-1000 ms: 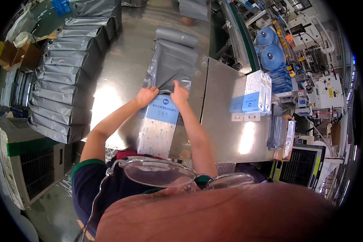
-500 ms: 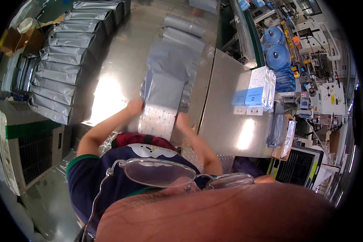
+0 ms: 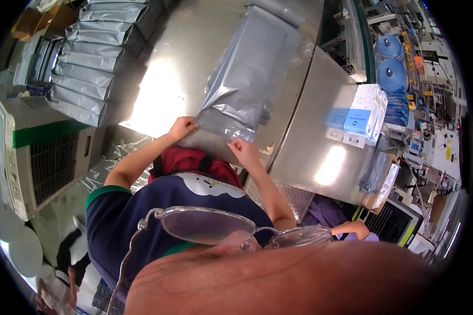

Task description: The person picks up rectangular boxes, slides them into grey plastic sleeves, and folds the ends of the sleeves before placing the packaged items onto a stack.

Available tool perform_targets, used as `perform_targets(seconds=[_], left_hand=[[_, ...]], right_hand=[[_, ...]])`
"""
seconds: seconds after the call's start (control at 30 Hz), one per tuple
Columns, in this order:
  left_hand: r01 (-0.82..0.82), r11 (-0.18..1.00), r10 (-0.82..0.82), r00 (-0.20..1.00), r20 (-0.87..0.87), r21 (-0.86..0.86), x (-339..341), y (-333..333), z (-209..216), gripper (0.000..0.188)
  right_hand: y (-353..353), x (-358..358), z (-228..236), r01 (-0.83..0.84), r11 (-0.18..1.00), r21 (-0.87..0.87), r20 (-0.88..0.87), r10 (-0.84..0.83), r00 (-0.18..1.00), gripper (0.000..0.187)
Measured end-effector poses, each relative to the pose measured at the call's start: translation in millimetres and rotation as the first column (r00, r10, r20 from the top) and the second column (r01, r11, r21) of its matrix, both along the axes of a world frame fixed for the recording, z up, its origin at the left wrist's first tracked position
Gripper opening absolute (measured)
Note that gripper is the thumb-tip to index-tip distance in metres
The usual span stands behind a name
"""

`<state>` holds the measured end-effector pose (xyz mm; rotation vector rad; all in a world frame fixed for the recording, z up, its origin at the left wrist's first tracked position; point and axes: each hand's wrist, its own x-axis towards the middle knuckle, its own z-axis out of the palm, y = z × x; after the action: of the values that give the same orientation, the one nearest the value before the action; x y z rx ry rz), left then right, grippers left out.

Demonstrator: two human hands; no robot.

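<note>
A: Where's the bag [image 3: 252, 73]?

B: Flat on the bench [image 3: 194, 47], straight out past the hands. Its long axis runs away from the body and leans to the right; the near end, a thin, see-through flap [image 3: 223, 124], lies crosswise between the hands.

A: Which hand is nearer?

B: Neither by much. The left hand [image 3: 184, 128] is at the flap's left corner, with finger and thumb seemingly pinched on it. The right hand [image 3: 242, 152] sits closer to the body, fingertips at the near edge, a little in from the right corner.

A: Gripping too?

B: Its fingers are curled, but I can't tell whether they have hold of the film or only touch it.

A: What else is hard to make out?

B: What the bag contains, if anything: the grey film hides it. Its far end runs up against a grey roll [image 3: 278, 10], which the upper edge of the view cuts off, so where one stops is unclear. Glare whitens the bench to the left, and the glasses [image 3: 210, 227] cover part of the person's shirt [image 3: 136, 215]. The cartons [image 3: 358, 123] stand well apart, off to the right.
</note>
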<state>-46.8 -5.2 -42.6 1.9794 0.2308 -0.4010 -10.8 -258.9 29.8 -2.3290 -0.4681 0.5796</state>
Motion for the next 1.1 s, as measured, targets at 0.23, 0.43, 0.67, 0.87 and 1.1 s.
perform_targets(seconds=[0.23, 0.43, 0.67, 0.87, 1.1], left_hand=[[-0.142, 0.858, 0.088, 0.987, -0.131, -0.494, 3.7, -2.2, 9.7, 0.014], [-0.17, 0.885, 0.105, 0.98, -0.171, -0.433, -8.0, 8.4, 9.1, 0.013], [-0.035, 0.858, -0.021, 0.994, -0.104, -0.512, 7.6, 2.1, 9.1, 0.012], [-0.016, 0.834, -0.027, 0.997, -0.07, -0.552, 14.5, -11.3, 13.5, 0.012], [0.167, 0.942, -0.222, 0.96, 0.168, 0.291, 0.1, 19.3, 26.2, 0.027]], right_hand=[[108.7, 18.9, -46.3, 0.007, 0.895, 0.446, 0.103, -0.059, 0.993, 0.012], [-48.2, -47.6, -71.8, 0.142, 0.987, 0.071, 0.236, -0.155, 0.959, 0.018], [-7.7, -9.2, -8.7, 0.161, 0.951, 0.264, -0.056, -0.152, 0.987, 0.038], [88.8, 26.1, -36.8, 0.03, 0.815, 0.579, 0.142, -0.137, 0.98, 0.018], [-122.5, -93.7, -18.2, -0.193, 0.884, -0.426, -0.119, 0.157, 0.98, 0.022]])
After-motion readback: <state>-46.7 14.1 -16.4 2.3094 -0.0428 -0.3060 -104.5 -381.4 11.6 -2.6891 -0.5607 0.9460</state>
